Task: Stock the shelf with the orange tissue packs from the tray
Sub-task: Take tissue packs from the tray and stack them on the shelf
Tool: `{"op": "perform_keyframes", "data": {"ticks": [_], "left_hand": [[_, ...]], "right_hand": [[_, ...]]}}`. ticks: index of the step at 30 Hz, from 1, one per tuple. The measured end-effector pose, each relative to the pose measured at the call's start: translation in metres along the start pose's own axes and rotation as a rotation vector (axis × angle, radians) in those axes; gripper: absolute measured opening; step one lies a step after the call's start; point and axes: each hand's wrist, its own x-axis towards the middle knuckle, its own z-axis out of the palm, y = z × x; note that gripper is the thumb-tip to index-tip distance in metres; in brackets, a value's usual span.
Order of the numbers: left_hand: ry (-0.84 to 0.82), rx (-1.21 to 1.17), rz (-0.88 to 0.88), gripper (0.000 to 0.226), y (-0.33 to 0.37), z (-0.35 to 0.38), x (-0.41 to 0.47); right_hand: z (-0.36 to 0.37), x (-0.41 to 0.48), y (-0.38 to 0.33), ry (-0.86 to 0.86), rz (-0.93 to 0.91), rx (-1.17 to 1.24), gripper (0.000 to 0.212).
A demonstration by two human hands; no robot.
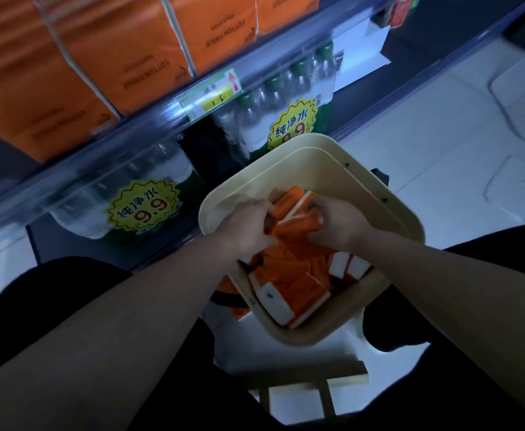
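"Forearms first. Where do they end?"

"Both reach down into the cream plastic tray (379, 194). The left hand (248, 227) and the right hand (337, 227) sit over the tray's far half. Their fingers (265, 209) are curled, each hand gripping one end of an orange tissue pack (295, 228)."

"How does it lie?"

"Its long axis runs hand to hand, across the tray, above the orange-and-white packs (289, 275) heaped toward the tray's near end. Neither hand is nearer; they flank it."

"And the goal?"

"The grey shelf (149, 127), already holding large orange packs (149, 57), lies beyond the tray, up and left. The lift likely goes that way."
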Motion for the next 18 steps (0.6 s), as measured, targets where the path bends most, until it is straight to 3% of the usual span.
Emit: {"op": "perform_keyframes", "data": {"ticks": [3,8,9,13,18], "left_hand": [[0.054,-0.003,0.058,0.061,0.01,-0.004,-0.004],[0.107,-0.177,-0.002,0.02,0.006,0.0,-0.007],[0.107,-0.214,-0.021,0.021,0.005,0.001,-0.008],[-0.008,-0.251,-0.002,0.057,0.01,0.0,-0.014],[0.074,-0.426,-0.095,0.047,0.0,-0.007,-0.018]], "right_hand": [[-0.009,-0.005,-0.01,0.015,-0.046,0.062,0.077],[-0.021,-0.011,-0.022,0.003,-0.126,0.263,0.092],[-0.022,-0.013,-0.021,-0.002,-0.123,0.297,0.095],[-0.02,-0.017,-0.022,-0.001,-0.13,0.388,0.112],[-0.02,-0.012,-0.023,-0.117,-0.057,0.37,0.12]]}}
